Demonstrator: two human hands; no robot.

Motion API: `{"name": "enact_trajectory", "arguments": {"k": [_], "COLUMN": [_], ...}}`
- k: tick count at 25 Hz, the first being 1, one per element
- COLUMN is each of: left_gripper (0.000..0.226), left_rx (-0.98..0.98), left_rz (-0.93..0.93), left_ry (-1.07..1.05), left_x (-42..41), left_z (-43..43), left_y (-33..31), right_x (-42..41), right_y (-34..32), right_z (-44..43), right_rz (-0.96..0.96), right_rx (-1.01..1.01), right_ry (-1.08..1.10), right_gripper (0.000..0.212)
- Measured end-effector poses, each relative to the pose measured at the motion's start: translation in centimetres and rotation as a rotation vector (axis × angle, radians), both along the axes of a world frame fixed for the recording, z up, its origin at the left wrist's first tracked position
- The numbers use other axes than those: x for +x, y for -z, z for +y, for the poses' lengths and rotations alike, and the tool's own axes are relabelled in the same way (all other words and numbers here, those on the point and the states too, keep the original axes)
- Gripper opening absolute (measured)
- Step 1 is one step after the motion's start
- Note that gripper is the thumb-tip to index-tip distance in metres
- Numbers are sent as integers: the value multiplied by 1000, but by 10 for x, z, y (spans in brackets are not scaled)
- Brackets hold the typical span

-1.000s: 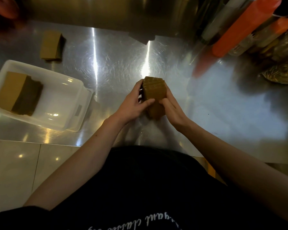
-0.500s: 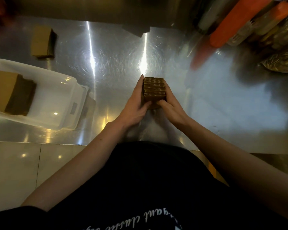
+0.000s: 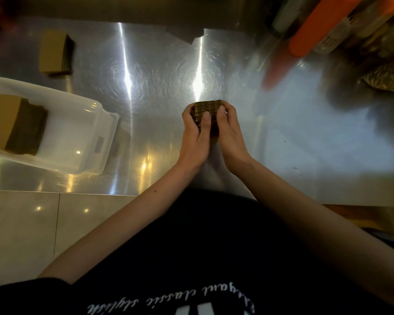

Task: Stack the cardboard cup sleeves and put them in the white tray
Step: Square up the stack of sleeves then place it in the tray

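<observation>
A thick stack of brown cardboard cup sleeves (image 3: 208,108) stands on edge at the middle of the steel counter, its corrugated edges facing up. My left hand (image 3: 195,135) and my right hand (image 3: 229,133) clasp it from both sides, thumbs pressed on its near face. The white tray (image 3: 82,123) sits at the left and holds another stack of sleeves (image 3: 14,126) in its left half. A third, smaller stack of sleeves (image 3: 54,52) lies on the counter beyond the tray.
Orange squeeze bottles (image 3: 321,28) and several jars (image 3: 373,30) crowd the far right corner. The steel counter (image 3: 316,137) ends at its front edge near my body, with tiled floor (image 3: 21,228) below at the left.
Both hands have closed further around the stack, with thumbs and fingers now wrapped over its near face and top. The stack stands more upright than a second ago.
</observation>
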State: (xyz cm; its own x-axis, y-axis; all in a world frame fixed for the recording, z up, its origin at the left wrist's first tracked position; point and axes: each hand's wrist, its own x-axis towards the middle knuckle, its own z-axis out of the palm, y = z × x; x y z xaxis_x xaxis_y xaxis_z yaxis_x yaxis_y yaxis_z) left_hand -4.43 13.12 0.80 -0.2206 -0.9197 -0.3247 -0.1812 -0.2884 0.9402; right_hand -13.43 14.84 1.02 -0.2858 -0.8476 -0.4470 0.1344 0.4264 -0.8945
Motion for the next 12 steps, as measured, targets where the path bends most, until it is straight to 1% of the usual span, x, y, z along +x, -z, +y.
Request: {"name": "enact_trajectory", "arguments": {"k": [2, 4, 7, 10, 12], "left_gripper": [34, 31, 33, 41, 42], "left_rx": [19, 26, 18, 34, 21], "left_rz": [4, -21, -97, -125, -136], "left_ry": [-48, -113, -161, -142, -137], "left_x": [-3, -5, -11, -15, -17], "left_z": [0, -2, -5, -8, -7], "left_y": [2, 2, 1, 0, 3], "right_x": [3, 6, 7, 3, 0], "right_y": [2, 2, 4, 12, 16], "right_z": [-2, -4, -7, -12, -13], "right_rz": [-4, 16, 54, 12, -21], "right_rx": [6, 7, 1, -1, 23], "right_ry": [45, 59, 101, 158, 159], "right_gripper": [33, 31, 30, 34, 37]}}
